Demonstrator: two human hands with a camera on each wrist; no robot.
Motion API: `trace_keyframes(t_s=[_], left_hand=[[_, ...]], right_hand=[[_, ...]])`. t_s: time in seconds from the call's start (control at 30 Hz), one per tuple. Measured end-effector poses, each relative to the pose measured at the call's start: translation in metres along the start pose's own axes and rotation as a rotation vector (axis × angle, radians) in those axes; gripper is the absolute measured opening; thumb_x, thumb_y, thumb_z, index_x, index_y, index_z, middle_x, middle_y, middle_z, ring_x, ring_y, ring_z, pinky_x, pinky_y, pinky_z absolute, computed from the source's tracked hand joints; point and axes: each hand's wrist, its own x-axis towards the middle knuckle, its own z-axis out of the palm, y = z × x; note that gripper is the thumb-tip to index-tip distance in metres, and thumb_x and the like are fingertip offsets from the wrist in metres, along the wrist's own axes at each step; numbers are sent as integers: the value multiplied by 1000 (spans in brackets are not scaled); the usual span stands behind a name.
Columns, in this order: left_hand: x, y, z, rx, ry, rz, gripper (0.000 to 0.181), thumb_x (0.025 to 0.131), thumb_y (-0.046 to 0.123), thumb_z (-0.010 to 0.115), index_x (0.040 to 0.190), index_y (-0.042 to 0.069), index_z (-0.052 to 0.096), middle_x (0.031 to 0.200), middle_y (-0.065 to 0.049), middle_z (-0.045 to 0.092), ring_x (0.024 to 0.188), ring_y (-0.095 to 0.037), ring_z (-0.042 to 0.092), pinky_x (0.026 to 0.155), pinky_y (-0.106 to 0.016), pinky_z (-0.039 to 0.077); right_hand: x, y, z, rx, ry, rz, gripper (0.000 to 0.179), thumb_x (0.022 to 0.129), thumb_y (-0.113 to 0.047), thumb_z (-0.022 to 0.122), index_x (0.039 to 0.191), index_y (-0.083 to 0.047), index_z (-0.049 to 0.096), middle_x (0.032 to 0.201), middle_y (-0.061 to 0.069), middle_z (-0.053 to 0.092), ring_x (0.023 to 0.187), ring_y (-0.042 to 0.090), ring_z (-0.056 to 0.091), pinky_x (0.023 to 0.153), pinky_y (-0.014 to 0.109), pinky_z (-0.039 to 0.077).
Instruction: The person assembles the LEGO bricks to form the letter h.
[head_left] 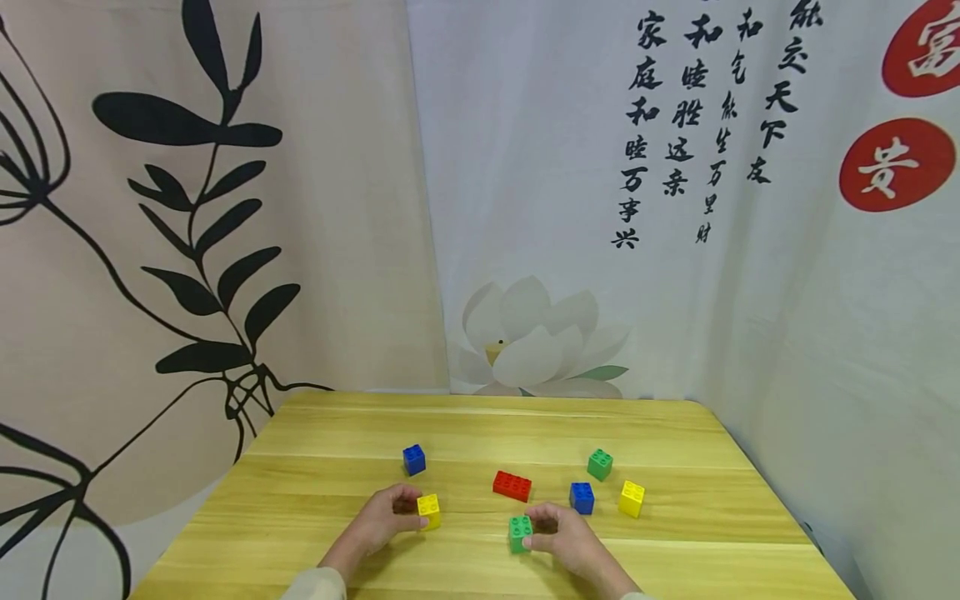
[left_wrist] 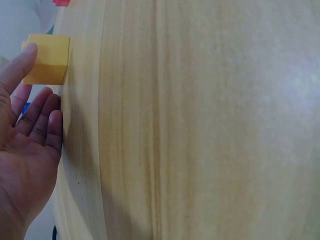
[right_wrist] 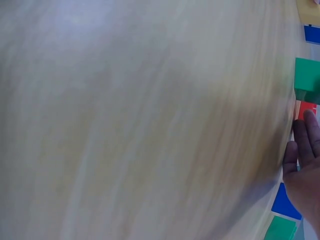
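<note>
Your left hand pinches a yellow block, your right hand a green block, cropped in the right wrist view; both are nearer you than the red block, table contact unclear.

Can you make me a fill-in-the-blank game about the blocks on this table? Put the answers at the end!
1. The left hand holds a block coloured ____.
2. The right hand holds another block coloured ____.
3. The longest block is coloured ____.
4. Counting all the blue blocks gives the number ____.

Missing words: yellow; green; red; two.
</note>
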Motion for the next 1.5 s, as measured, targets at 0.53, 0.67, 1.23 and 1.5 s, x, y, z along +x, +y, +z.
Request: trace_keyframes(t_s=[0.53, 0.67, 1.23, 1.5], left_hand=[[2, 7, 9, 33, -16, 51, 38, 84, 22, 77, 115, 5, 63, 110, -6, 67, 101, -19, 61, 89, -42, 53], [3, 11, 13, 32, -45, 62, 36, 85, 21, 77, 114, 5, 64, 109, -6, 67, 100, -19, 60, 89, -42, 53], [13, 25, 37, 29, -83, 66, 34, 85, 20, 77, 113, 7, 65, 107, -5, 65, 98, -18, 58, 88, -40, 52], [14, 28, 41, 27, -91, 93, 31, 86, 19, 76, 113, 8, 66, 106, -5, 67, 97, -18, 59, 87, -39, 52]], right_hand=[[1, -7, 2, -12, 17, -3, 43, 83, -25, 78, 119, -7, 65, 112, 3, 69, 104, 21, 62, 91, 46, 53], [2, -8, 2, -5, 18, -3, 42, 84, -26, 77, 119, -7, 64, 112, 3, 68, 104, 20, 62, 90, 44, 53], [10, -15, 7, -9, 87, 2, 45, 84, -35, 77, 118, -10, 63, 113, 3, 68, 104, 19, 61, 89, 41, 54], [16, -25, 7, -14, 109, -29, 48, 85, -33, 76, 123, -8, 61, 114, 4, 68, 107, 21, 63, 92, 42, 54]])
